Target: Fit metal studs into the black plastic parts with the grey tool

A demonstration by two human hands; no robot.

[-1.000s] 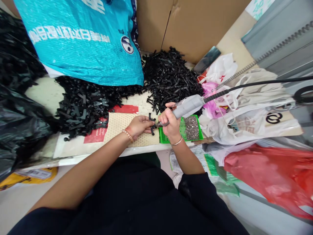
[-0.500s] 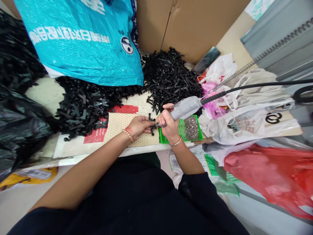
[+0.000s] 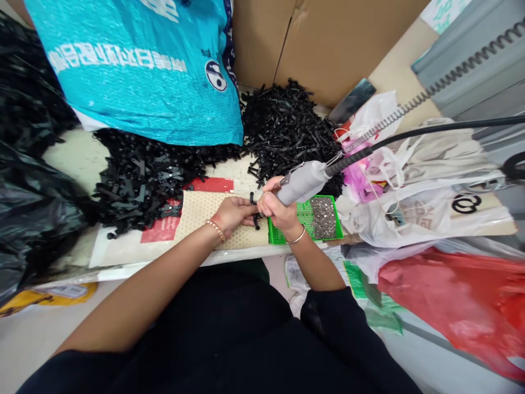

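In the head view, my left hand (image 3: 234, 215) pinches a small black part (image 3: 253, 200) at the right end of the textured beige mat (image 3: 200, 210). My right hand (image 3: 279, 207) is wrapped round a grey powered screwdriver (image 3: 303, 180), tilted with its tip down at the black part. The tip is mostly hidden by my fingers. Just right of that, a green tray (image 3: 283, 236) holds many small metal screws (image 3: 324, 216). Behind my hands lies a heap of black parts (image 3: 287, 128), and another heap (image 3: 139, 180) is at the left.
A blue bag (image 3: 143, 82) covers part of the left heap. Black plastic bags (image 3: 33, 208) stand at the far left. A phone (image 3: 353, 101), plastic bags (image 3: 426, 202) and a red bag (image 3: 451, 301) are on the right. A black cable (image 3: 443, 127) and a coiled spring (image 3: 443, 82) run from the tool.
The screwdriver's rear end and its cable have shifted slightly left, and my right fingers have closed nearer to the black part. My left hand stays almost where it was.
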